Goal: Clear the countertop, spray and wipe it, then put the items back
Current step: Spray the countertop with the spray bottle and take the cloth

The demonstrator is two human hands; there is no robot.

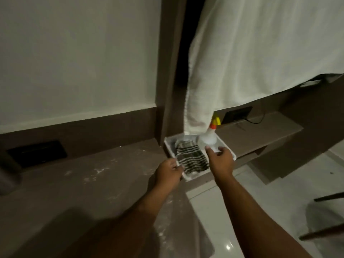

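Note:
A white tray (168, 146) sits on the lower brown shelf just right of the countertop (93, 175). A striped dark-and-light cloth (191, 159) lies in it, beside a white spray bottle (208, 139) with an orange and yellow top. My left hand (168, 171) grips the tray's near left edge. My right hand (221, 158) holds the tray's right side, its fingers curled over the rim by the bottle's base. The brown countertop carries white dusty smears.
A white curtain (260, 53) hangs over the tray's far end and part of the bottle. A dark wall socket (37, 154) sits above the counter at left. Another dark panel with a cable (238, 113) is on the right shelf. Pale floor tiles lie below right.

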